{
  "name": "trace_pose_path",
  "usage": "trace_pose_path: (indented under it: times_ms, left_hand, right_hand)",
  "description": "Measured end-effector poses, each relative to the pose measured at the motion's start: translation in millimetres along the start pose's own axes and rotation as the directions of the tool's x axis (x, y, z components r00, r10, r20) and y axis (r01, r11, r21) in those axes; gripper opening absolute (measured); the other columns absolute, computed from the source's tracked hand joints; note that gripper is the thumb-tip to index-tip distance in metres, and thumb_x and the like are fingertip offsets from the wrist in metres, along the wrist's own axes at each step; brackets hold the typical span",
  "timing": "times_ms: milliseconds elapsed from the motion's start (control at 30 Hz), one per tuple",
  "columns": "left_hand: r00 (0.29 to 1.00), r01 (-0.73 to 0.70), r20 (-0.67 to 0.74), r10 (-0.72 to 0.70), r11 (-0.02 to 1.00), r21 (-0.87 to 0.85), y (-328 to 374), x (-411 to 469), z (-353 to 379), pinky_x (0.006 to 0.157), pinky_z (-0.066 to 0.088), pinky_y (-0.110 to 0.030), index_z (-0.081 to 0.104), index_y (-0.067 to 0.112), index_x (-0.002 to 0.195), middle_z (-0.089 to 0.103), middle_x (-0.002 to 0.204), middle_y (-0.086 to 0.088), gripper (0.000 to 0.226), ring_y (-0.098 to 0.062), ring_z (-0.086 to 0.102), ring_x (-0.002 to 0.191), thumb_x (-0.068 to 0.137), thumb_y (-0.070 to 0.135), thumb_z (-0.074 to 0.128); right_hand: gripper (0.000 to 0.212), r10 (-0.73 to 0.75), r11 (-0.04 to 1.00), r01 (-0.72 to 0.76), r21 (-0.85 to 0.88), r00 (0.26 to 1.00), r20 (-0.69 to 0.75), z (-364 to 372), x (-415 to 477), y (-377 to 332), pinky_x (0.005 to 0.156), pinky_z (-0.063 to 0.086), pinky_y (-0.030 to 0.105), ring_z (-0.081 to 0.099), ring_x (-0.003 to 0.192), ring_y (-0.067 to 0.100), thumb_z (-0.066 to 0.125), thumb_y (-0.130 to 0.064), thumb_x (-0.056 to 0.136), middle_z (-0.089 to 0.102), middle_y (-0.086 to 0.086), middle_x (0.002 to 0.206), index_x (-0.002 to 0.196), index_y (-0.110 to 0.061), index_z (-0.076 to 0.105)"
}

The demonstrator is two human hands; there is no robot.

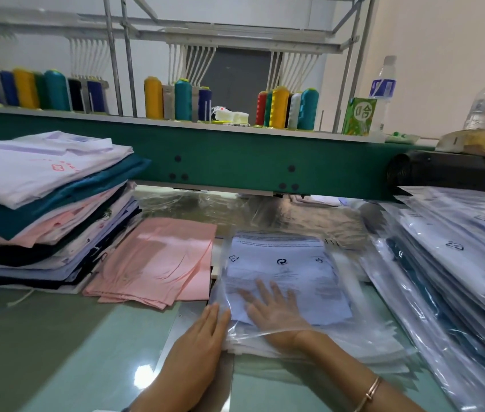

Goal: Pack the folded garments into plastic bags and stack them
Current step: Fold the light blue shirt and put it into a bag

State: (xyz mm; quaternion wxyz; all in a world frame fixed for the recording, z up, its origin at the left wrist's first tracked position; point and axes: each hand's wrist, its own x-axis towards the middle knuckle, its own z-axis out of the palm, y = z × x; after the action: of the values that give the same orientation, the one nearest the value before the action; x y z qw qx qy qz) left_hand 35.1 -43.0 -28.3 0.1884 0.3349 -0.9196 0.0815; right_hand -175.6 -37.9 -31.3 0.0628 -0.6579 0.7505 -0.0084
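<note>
A clear plastic bag [283, 263] printed with recycling marks lies on top of a pile of empty bags in the middle of the table. My right hand [271, 307] is inside the bag's mouth, fingers spread flat under the film. My left hand [205, 331] lies flat against the bag's left edge. A folded pink garment [158, 260] lies just left of the bag. A tall stack of folded garments [39, 203], white, teal, pink and dark, stands at the far left. Packed bags [455, 272] are stacked on the right.
A green machine beam [235, 156] crosses the back, with thread cones [182, 99] on the shelf above it. Water bottles [384, 84] and a green carton [358, 115] stand at the back right. Loose clear film [205, 206] lies under the beam. The glossy table [57, 346] shows at the front left.
</note>
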Motion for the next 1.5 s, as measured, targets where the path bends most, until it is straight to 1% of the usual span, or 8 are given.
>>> trace_pose_path:
  times_ms: [233, 367, 467, 633, 767, 1000, 1133, 1500]
  left_hand:
    - [1.000, -0.008, 0.005, 0.009, 0.985, -0.174, -14, 21, -19, 0.103, 0.038, -0.028, 0.042, 0.031, 0.146, 0.044, 0.147, 0.013, 0.063, -0.005, 0.054, 0.122, 0.090, 0.047, 0.022]
    - [0.981, 0.101, -0.129, -0.144, 0.951, -0.293, -27, 73, -21, 0.089, 0.045, -0.031, 0.061, 0.025, 0.128, 0.065, 0.125, 0.009, 0.049, -0.017, 0.065, 0.104, 0.099, 0.043, 0.026]
    - [0.971, 0.219, -0.011, -0.238, 0.912, -0.347, -31, 127, -5, 0.094, 0.040, -0.031, 0.054, 0.026, 0.134, 0.059, 0.135, 0.006, 0.038, -0.021, 0.059, 0.114, 0.102, 0.037, 0.036]
    - [0.878, 0.476, 0.110, -0.465, 0.872, -0.116, 9, 213, 25, 0.108, 0.026, -0.027, 0.055, 0.013, 0.129, 0.055, 0.136, -0.007, 0.039, -0.015, 0.043, 0.132, 0.100, 0.023, 0.030]
    - [0.964, 0.264, 0.090, -0.250, 0.937, -0.229, 2, 244, 53, 0.118, 0.015, -0.044, 0.027, 0.011, 0.151, 0.024, 0.160, -0.006, 0.049, -0.027, 0.017, 0.148, 0.104, 0.026, 0.029]
    - [0.967, 0.188, 0.195, -0.163, 0.975, -0.117, 13, 245, 101, 0.120, -0.001, -0.049, 0.009, 0.024, 0.157, 0.003, 0.165, -0.002, 0.063, -0.025, -0.004, 0.151, 0.101, 0.042, 0.034]
    - [0.943, 0.303, 0.197, -0.268, 0.937, -0.175, 2, 242, 98, 0.119, 0.002, -0.048, 0.034, 0.036, 0.149, 0.020, 0.162, -0.001, 0.050, -0.025, 0.007, 0.150, 0.101, 0.050, 0.027]
    - [0.893, 0.442, 0.187, -0.410, 0.879, -0.181, -25, 219, 82, 0.120, 0.011, -0.040, 0.026, 0.017, 0.153, 0.013, 0.162, -0.011, 0.057, -0.028, 0.015, 0.148, 0.103, 0.045, 0.028]
  right_hand:
    - [0.061, -0.166, 0.986, 0.168, 0.017, 0.943, 0.290, -35, -51, -35, 0.118, -0.007, 0.042, -0.016, 0.147, 0.023, 0.020, -0.053, 0.102, -0.014, 0.002, 0.161, 0.154, -0.031, -0.002]
    - [0.058, -0.482, 0.872, 0.345, 0.347, 0.727, 0.489, -99, -71, -34, 0.117, 0.002, 0.023, 0.010, 0.142, -0.002, 0.033, -0.053, 0.101, 0.016, -0.010, 0.158, 0.152, -0.029, 0.021]
    - [0.057, -0.727, 0.594, 0.192, 0.781, 0.544, 0.419, -131, -51, -24, 0.117, 0.027, 0.038, 0.044, 0.133, 0.026, 0.022, -0.041, 0.105, 0.042, 0.024, 0.145, 0.144, -0.003, 0.038]
    - [0.045, -0.309, 0.095, 0.132, 0.987, 0.946, -0.097, -141, 47, 5, 0.092, 0.054, 0.036, 0.066, 0.107, 0.030, 0.032, -0.031, 0.104, 0.065, 0.020, 0.121, 0.126, -0.001, 0.057]
    - [0.038, 0.276, 0.334, 0.107, 0.937, 0.939, -0.206, -120, 116, 35, 0.090, 0.049, 0.028, 0.061, 0.108, 0.018, 0.043, -0.013, 0.096, 0.060, 0.014, 0.131, 0.131, -0.010, 0.057]
    - [0.054, 0.326, 0.920, -0.267, 0.287, 0.928, -0.182, -46, 138, 79, 0.119, 0.003, 0.051, 0.004, 0.147, 0.038, 0.012, -0.043, 0.103, 0.016, 0.007, 0.160, 0.152, -0.023, 0.022]
    - [0.052, 0.239, 0.968, -0.249, -0.022, 0.948, -0.208, -36, 125, 104, 0.115, 0.003, 0.055, 0.000, 0.145, 0.044, 0.013, -0.043, 0.103, 0.011, 0.006, 0.161, 0.152, -0.029, 0.017]
    - [0.048, 0.494, 0.866, -0.488, 0.106, 0.804, -0.332, -49, 94, 135, 0.115, 0.019, 0.048, 0.023, 0.140, 0.040, 0.022, -0.039, 0.103, 0.027, 0.013, 0.155, 0.149, -0.028, 0.031]
